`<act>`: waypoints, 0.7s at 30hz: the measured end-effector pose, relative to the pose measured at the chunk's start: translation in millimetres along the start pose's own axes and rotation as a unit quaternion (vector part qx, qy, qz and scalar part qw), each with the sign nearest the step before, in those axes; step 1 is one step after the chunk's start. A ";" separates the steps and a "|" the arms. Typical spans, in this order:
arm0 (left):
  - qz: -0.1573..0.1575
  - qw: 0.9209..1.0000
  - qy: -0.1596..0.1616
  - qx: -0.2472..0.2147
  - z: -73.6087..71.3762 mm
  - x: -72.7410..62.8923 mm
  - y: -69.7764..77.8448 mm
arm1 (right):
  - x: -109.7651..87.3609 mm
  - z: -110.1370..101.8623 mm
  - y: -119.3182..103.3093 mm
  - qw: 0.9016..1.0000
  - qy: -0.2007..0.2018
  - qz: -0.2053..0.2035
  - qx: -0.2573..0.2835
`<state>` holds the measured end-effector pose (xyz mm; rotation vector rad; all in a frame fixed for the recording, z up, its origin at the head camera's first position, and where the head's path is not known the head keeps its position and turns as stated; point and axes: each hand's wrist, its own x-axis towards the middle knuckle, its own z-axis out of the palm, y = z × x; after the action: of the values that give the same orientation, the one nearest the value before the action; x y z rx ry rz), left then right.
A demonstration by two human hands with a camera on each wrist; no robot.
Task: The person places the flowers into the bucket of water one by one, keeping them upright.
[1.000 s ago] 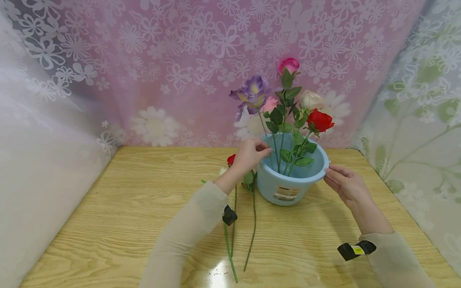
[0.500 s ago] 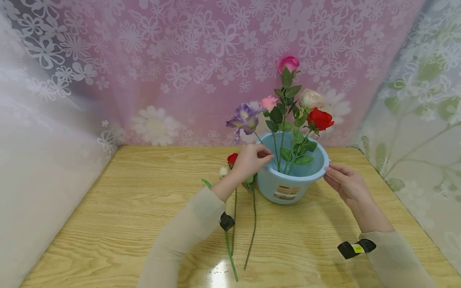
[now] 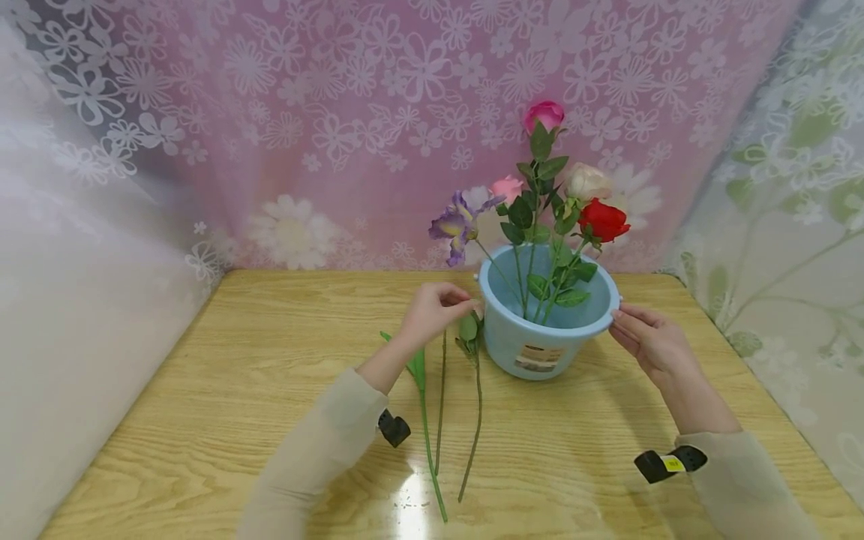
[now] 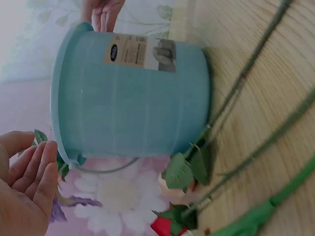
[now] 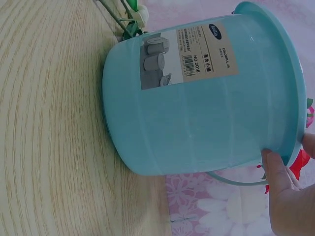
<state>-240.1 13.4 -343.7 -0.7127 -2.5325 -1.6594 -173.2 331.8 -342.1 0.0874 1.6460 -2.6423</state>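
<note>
A light blue bucket (image 3: 533,349) stands on the table, holding several artificial flowers. Among them are a purple iris (image 3: 459,225) leaning out over the left rim, a red rose (image 3: 604,220), a cream rose (image 3: 586,182) and a magenta rose (image 3: 544,116). My right hand (image 3: 651,349) pinches the bucket's right rim between thumb and fingers, as the right wrist view also shows. Left of the bucket, my left hand (image 3: 432,315) hovers with loosely bent fingers and nothing in them. It hides some blooms of the flowers below; the left wrist view shows a red one (image 4: 170,226).
On the wooden table (image 3: 283,397), several loose stems lie left of the bucket, including a bright green stem (image 3: 425,420) and a leafy brownish stem (image 3: 478,405). A pink floral curtain (image 3: 337,135) hangs behind, and pale curtains stand at both sides.
My left hand has let go of the iris stem and moved left and down, away from the bucket. The iris now leans left against the rim. My right hand stays on the rim.
</note>
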 end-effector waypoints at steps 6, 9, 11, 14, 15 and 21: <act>-0.025 1.000 0.006 0.009 -12.9 -13.2 -20.5 | 1.0 -0.3 1.2 1.000 -0.004 -0.003 0.006; -0.026 1.000 0.002 0.012 -19.1 -21.7 -30.2 | 1.3 -0.1 1.6 1.000 -0.005 -0.005 0.001; -0.034 0.999 -0.006 0.010 -22.7 -27.8 -35.4 | 1.3 0.0 1.3 1.000 -0.004 -0.005 0.000; -0.056 0.998 -0.014 0.016 -26.2 -36.4 -44.1 | 1.2 -0.3 1.0 1.000 -0.004 -0.006 -0.001; -0.063 0.998 -0.016 0.025 -26.8 -39.2 -46.7 | 1.2 -0.3 1.0 1.000 -0.004 -0.006 -0.001; -0.093 0.993 -0.032 0.061 -27.9 -55.1 -61.8 | 1.0 -0.7 1.9 1.000 -0.004 -0.004 -0.005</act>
<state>-221.0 -50.7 -399.7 -0.5425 -2.7946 -1.5346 -174.1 331.6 -344.1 0.0708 1.6614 -2.6367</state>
